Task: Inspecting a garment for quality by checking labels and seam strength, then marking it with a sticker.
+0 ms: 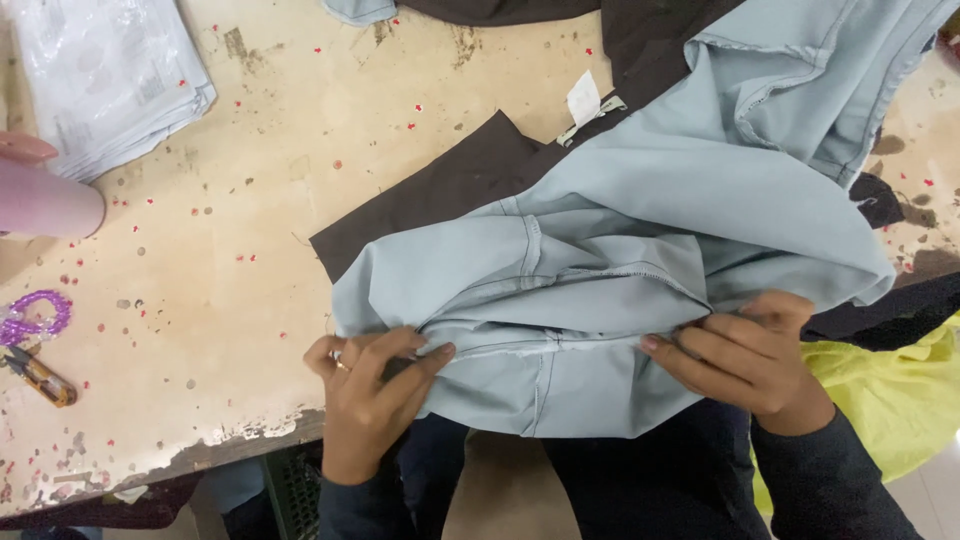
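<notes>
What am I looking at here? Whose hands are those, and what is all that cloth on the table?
This picture comes from a camera worn on a person's head, so you look down just as they do. The two hands at the bottom are that person's own. The left hand and the right hand each pinch the edge of a pale blue-grey fabric garment, bunching it up. Under it lies a dark brown cloth. They rest on a worn beige table dotted with tiny red specks. At the left edge you can see small thread snips with yellow handles, a purple beaded loop and a stack of clear plastic bags. The pink sleeve belongs to somebody else.
</notes>
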